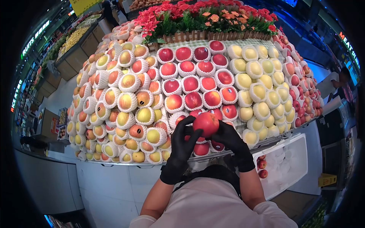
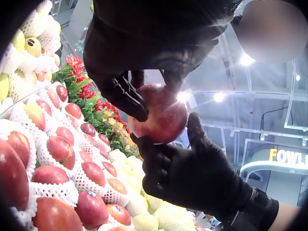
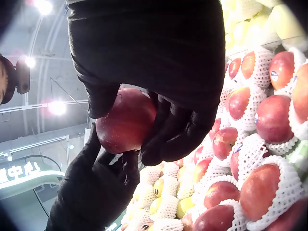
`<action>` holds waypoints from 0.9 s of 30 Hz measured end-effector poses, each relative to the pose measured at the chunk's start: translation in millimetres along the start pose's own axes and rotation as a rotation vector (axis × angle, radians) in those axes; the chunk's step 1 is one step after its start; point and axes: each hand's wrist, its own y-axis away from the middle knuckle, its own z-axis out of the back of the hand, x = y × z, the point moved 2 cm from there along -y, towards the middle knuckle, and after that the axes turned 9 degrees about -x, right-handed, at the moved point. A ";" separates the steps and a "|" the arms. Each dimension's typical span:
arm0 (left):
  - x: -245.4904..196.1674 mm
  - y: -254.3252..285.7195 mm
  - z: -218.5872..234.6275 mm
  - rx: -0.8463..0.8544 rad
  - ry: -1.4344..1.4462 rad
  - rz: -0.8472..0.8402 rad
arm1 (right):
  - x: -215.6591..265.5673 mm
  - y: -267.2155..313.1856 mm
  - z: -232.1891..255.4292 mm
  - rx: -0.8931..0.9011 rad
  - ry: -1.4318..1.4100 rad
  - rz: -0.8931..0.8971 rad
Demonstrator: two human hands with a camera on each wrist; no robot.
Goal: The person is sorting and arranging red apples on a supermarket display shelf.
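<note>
A bare red apple (image 1: 206, 125) is held up in front of the person's chest, close over the front of the fruit display. In black gloves, the left hand (image 1: 184, 140) grips its left side and the right hand (image 1: 230, 139) holds its right side. In the left wrist view, the left thumb and fingers curl round the apple (image 2: 161, 115) from above, while the right hand (image 2: 192, 178) supports it from below. The right wrist view has the right hand (image 3: 149, 62) bent over the apple (image 3: 126, 121), with the left hand (image 3: 98, 187) beneath.
Red apples in white foam nets (image 1: 194, 100) fill the middle rows. Yellow-red apples (image 1: 127, 101) are heaped on the left, pale yellow ones (image 1: 261, 91) on the right. Flowers (image 1: 215, 18) line the back. A white foam box (image 1: 298, 159) with several apples stands at lower right.
</note>
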 end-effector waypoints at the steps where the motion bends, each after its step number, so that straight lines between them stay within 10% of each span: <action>1: 1.9 -1.0 2.5 -0.004 0.014 0.013 | 1.0 0.0 -2.9 -0.015 0.011 0.003; 12: 6.5 -3.7 19.3 0.101 0.288 0.213 | -4.8 4.0 -26.1 -0.238 -0.080 0.126; 27: -5.8 -7.1 7.1 0.304 0.251 -0.037 | 11.2 19.7 -26.9 -0.334 0.101 0.381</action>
